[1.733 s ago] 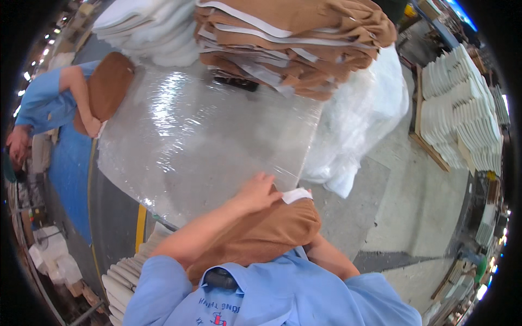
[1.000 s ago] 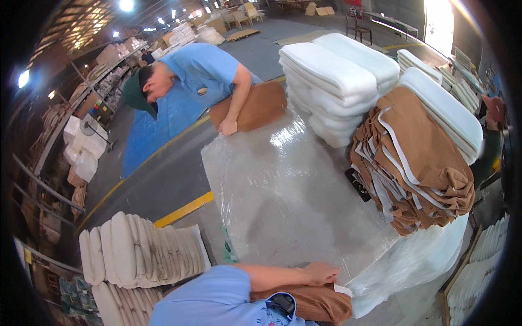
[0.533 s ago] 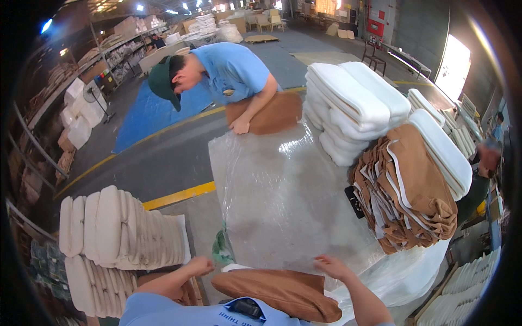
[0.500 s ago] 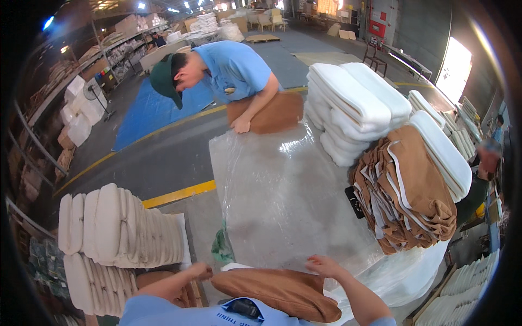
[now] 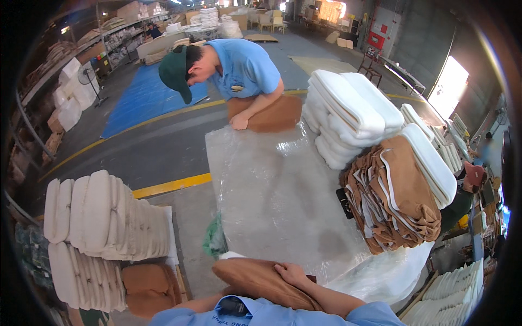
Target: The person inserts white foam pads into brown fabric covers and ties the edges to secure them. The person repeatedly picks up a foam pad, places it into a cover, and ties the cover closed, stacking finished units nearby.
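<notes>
A plump brown fabric-covered cushion lies tilted at the near edge of the table, against my front. My right hand grips its upper side near the right end, fingers pointing left across the fabric. My left forearm reaches in at the cushion's lower left; the hand itself is hidden behind the cushion. Some white material shows past the cushion's far left edge. Across the plastic-covered table, a co-worker in a blue shirt and dark green cap leans over another brown cushion piece, one hand on it.
On the table's right are a pile of brown covers and a stack of white pads. Stacked cream cushions stand left, beside finished-looking brown cushions. Green plastic hangs at the table's left edge.
My right hand has come down onto the brown cushion. My left hand has moved from beside the cushion's left end to behind it. The cushion's left end sits higher. My view has shifted slightly.
</notes>
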`<state>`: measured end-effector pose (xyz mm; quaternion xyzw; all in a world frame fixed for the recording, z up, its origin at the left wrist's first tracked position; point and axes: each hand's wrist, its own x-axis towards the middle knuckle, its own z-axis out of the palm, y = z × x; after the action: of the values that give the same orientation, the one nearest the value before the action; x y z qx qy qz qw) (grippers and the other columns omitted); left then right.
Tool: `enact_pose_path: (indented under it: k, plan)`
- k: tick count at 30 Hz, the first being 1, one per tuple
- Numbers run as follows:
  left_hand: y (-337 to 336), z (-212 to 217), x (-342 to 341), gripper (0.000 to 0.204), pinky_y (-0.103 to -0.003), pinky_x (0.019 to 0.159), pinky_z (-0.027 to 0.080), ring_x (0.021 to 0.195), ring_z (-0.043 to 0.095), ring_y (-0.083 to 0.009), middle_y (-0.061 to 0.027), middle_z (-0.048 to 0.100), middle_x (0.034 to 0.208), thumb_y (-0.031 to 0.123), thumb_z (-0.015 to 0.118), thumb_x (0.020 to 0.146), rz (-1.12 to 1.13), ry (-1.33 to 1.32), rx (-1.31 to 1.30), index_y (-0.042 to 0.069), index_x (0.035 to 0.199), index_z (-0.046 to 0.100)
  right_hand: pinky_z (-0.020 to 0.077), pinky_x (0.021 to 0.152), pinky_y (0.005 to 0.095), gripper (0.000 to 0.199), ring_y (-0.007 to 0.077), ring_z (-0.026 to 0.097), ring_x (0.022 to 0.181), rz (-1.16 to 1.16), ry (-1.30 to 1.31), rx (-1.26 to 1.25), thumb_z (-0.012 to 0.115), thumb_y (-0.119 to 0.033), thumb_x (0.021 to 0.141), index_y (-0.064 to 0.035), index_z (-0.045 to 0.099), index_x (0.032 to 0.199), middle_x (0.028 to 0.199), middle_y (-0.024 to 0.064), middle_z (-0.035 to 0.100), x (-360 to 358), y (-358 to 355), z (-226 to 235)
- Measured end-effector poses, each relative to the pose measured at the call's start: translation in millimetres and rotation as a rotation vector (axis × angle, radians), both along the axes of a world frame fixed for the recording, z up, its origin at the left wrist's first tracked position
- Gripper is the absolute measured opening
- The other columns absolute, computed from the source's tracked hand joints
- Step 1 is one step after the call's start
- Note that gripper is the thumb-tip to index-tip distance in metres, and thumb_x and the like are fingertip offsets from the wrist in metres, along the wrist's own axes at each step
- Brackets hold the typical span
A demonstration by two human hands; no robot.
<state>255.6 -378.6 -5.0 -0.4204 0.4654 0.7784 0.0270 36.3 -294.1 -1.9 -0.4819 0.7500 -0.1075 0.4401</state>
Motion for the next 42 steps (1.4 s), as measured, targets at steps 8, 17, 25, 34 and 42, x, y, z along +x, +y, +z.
enact_pose_path:
  k: [8, 17, 25, 34, 42]
  plan:
    - [4, 44, -108, 0.060, -0.039, 0.108, 0.051, 0.127, 0.062, -0.0215, -0.0108, 0.064, 0.145, 0.034, 0.074, 0.099, -0.194, 0.483, 0.234, 0.010, 0.151, 0.056, 0.0534, 0.098, 0.0462, 0.058, 0.0395, 0.070, 0.111, -0.838, -0.424, -0.378, 0.049, -0.052, 0.106, -0.0030, 0.069, 0.128, 0.119, 0.0218, 0.074, -62, 42, -2]
    - [2, 90, -219, 0.058, -0.036, 0.117, 0.038, 0.141, 0.047, -0.0225, -0.0161, 0.054, 0.149, 0.033, 0.055, 0.110, -0.514, 0.715, -0.267, -0.002, 0.154, 0.040, 0.0545, 0.098, 0.0483, 0.058, 0.0385, 0.068, 0.113, -1.401, -1.415, -0.700, 0.048, -0.054, 0.106, -0.0069, 0.063, 0.137, 0.127, 0.0170, 0.071, -42, 64, 49]
    - [-9, 42, -142, 0.060, -0.038, 0.119, 0.037, 0.139, 0.049, -0.0217, -0.0141, 0.052, 0.151, 0.036, 0.058, 0.107, -1.012, 0.233, -0.111, 0.002, 0.154, 0.043, 0.0553, 0.098, 0.0503, 0.059, 0.0376, 0.067, 0.116, -1.876, -1.915, -0.735, 0.048, -0.055, 0.107, -0.0094, 0.059, 0.143, 0.132, 0.0143, 0.069, 92, 83, -7]
    - [16, -26, -161, 0.057, -0.040, 0.094, 0.052, 0.108, 0.066, -0.0236, -0.0184, 0.071, 0.117, 0.046, 0.061, 0.104, -0.772, 0.092, -0.681, -0.002, 0.134, 0.061, 0.0491, 0.108, 0.0477, 0.061, 0.0343, 0.065, 0.122, -1.922, -1.241, -0.747, 0.042, -0.057, 0.110, -0.0079, 0.058, 0.143, 0.134, 0.0129, 0.069, 85, 124, -62]
    - [10, -54, -232, 0.034, -0.033, 0.073, 0.054, 0.082, 0.067, -0.0146, -0.0106, 0.076, 0.092, 0.033, 0.069, 0.101, -0.930, 0.050, -0.635, -0.001, 0.106, 0.073, 0.0536, 0.084, 0.0383, 0.052, 0.0189, 0.065, 0.090, -2.050, -1.433, -0.802, 0.044, -0.059, 0.110, -0.0111, 0.064, 0.116, 0.099, 0.0061, 0.068, -1, 166, -54]
